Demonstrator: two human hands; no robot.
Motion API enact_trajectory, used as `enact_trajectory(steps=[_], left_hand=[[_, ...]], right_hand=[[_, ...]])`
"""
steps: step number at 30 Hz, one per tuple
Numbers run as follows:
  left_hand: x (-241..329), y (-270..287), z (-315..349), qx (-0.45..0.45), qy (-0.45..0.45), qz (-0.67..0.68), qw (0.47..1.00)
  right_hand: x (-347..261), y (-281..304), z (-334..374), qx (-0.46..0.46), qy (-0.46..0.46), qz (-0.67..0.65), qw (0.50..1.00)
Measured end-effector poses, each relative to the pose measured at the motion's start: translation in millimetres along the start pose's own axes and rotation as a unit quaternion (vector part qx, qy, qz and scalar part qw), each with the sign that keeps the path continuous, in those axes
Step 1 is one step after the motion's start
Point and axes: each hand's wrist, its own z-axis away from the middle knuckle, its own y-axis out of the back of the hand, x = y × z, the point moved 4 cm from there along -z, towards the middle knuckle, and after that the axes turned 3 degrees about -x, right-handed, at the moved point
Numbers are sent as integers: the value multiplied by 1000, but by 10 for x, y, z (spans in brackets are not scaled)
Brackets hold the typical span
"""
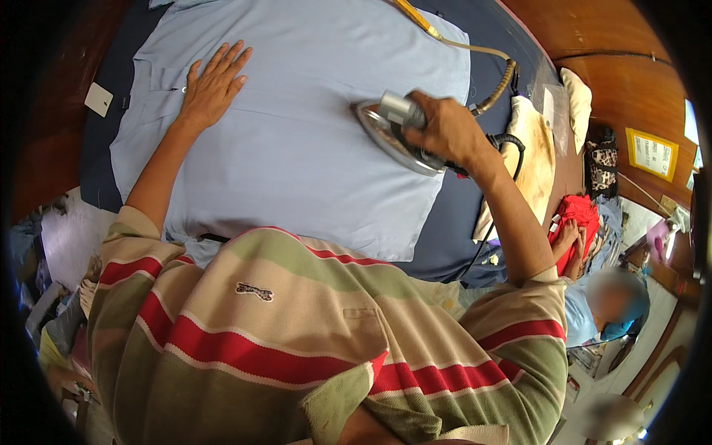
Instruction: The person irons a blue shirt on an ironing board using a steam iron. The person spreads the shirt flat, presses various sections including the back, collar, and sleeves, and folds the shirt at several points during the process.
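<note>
A light blue garment (297, 148) lies spread over a dark blue padded ironing table (445, 222). My left hand (213, 87) rests flat on its upper left part, fingers stretched out, near a small button placket. Gripped by the handle in my right hand (452, 130) is a clothes iron (389, 137) with a shiny metal soleplate and a grey front. The iron sits on the right half of the cloth, its tip pointing left and away from me. A brown hose (504, 81) and a black cord run off behind the iron.
A stained cream cloth pad (530, 152) lies right of the garment. A white tag (98, 99) sits at the table's left edge. Wooden panels (623, 81) rise beyond the right side. Another person's hands (567, 245) touch red cloth (582, 215) at the right.
</note>
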Motion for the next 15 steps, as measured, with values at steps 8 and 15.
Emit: enact_trajectory(steps=[8,15], left_hand=[[-280,151,177,207,48,19,977],[-1151,125,688,133,405,15,905]], right_hand=[[-26,119,-171,39,-41,-59,997],[-241,43,-263,22,-46,-94,994]])
